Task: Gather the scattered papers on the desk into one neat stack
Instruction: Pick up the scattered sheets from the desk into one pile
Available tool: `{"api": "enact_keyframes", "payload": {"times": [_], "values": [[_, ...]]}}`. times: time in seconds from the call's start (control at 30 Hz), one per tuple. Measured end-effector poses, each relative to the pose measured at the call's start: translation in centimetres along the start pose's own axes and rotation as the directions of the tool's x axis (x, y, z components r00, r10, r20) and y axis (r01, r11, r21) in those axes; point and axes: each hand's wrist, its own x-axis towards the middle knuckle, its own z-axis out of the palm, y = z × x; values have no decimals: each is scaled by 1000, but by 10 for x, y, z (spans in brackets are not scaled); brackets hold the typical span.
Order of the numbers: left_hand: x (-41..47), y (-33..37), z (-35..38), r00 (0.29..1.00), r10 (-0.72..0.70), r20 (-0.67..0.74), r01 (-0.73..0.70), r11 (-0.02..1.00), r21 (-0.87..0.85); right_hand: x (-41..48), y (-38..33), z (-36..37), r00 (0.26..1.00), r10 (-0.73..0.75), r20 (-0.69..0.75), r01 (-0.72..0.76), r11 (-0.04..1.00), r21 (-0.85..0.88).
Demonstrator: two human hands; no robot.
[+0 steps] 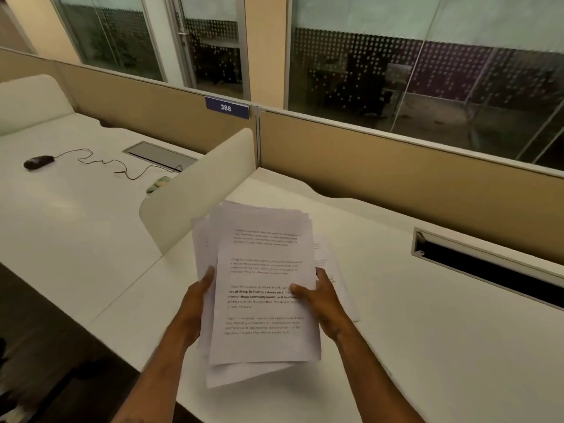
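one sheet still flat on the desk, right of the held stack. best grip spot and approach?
Probably its far right edge, coming from the right. The loose sheet lies flat on the desk, its left part hidden behind the held stack and right hand, so only the right margin is exposed. Slide a fingertip under that edge, then pinch.

White desk (427, 346) with one printed sheet (338, 279) flat on it, beside a cable slot (488, 264).
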Motion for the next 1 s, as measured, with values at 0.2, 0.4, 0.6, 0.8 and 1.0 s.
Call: {"api": "enact_keyframes", "payload": {"times": [0.2,0.4,0.6,0.8,1.0], "values": [[-24,-17,-4,995,56,-83,-49,995,82,4,14,27,998,-56,-20,55,996,-63],[-34,-22,-48,989,50,-142,-38,996,83,31,20,-8,955,-60,-290,-51,932,-360],[-33,-12,-104,983,26,-183,-24,1000,13,74,32,-55,856,47,-514,-433,608,-666],[-22,-9,-136,980,18,-200,-21,1000,-12,95,38,-54,792,126,-598,-554,559,-617],[-8,-2,-139,984,0,-176,1,1000,6,97,18,-61,868,177,-464,-378,841,-387]]}}
